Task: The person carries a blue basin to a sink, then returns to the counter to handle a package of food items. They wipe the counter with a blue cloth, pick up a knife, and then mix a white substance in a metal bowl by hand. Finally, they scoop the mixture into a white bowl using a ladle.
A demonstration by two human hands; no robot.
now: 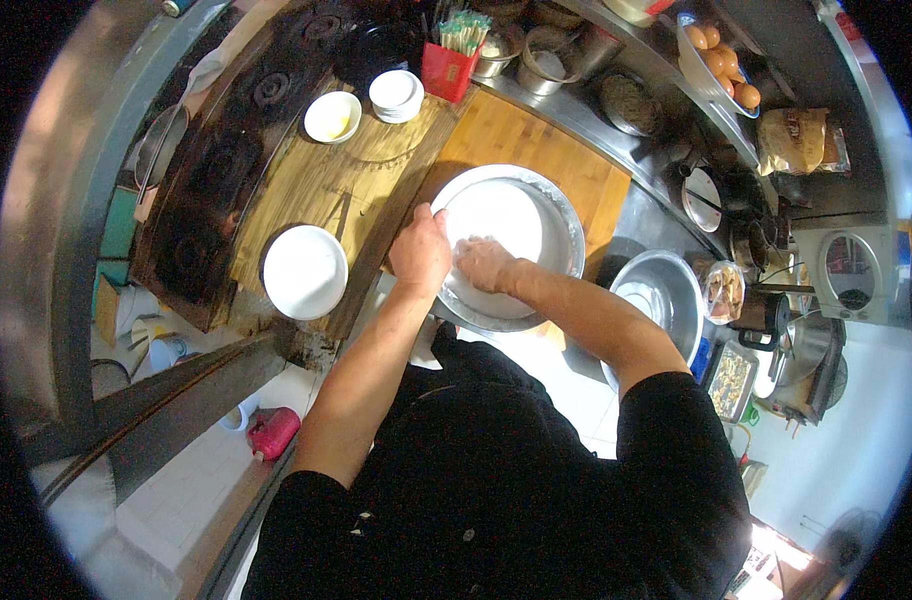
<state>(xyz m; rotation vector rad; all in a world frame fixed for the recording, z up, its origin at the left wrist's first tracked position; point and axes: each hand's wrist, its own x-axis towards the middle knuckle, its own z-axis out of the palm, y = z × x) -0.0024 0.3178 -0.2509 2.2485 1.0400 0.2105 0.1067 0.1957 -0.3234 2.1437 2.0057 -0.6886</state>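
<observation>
A large round metal basin (572,225) holding a white substance, which looks like flour, stands on a wooden cutting board (501,127). My left hand (421,251) is closed on the basin's left rim. My right hand (486,262) is down inside the basin, its fingertips in the white contents; whether it grips anything there cannot be seen. Left of the basin, a white bowl (306,272) rests on a wooden worktop (276,202). Farther back on that worktop are a small white bowl (332,118) with something yellow in it and a stack of small white dishes (397,96).
A red box (448,71) of wrapped sticks stands behind the board. To the right are an empty-looking metal basin (655,296), a clear bag of food (724,291) and a metal tray (731,381) of pale pieces. A bowl of eggs (718,60) sits on the shelf at upper right.
</observation>
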